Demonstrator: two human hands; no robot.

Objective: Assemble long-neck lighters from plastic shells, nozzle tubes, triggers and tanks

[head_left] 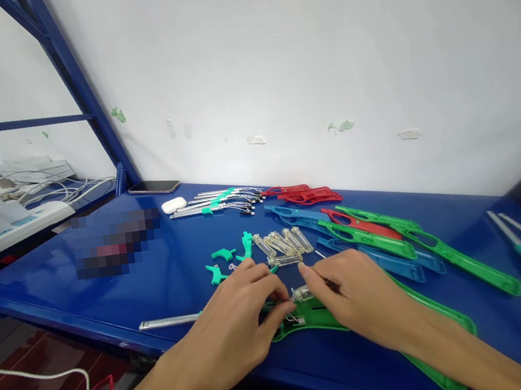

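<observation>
Small clear plastic tube [302, 293]: just above the waisted part of a bright green, elongated plastic shell [321, 315], the landmark here. Right hand [353, 286]: thumb and fingers closed on the tube's right end. Left hand [234, 312]: thumb and forefinger nearly together by its other end; cannot tell whether they pinch tube or wire. White connector with thin wires [299, 320] in the shell, under the fingertips.

Left of shell: silver metal rod [169, 322], partly behind the left hand. Beyond shell: loose clear plastic tubes [290, 242], teal plastic trigger-shaped pieces [216, 274] further left. Beyond and right: blue plastic shells [395, 264].

Risks, my judgement: a tug on the tube could strain the wires if they are joined to it; pressing down could trap them against the shell rim. Shell lies near the blue table's [191, 292] front edge; a forearm nudge could tip it off.
</observation>
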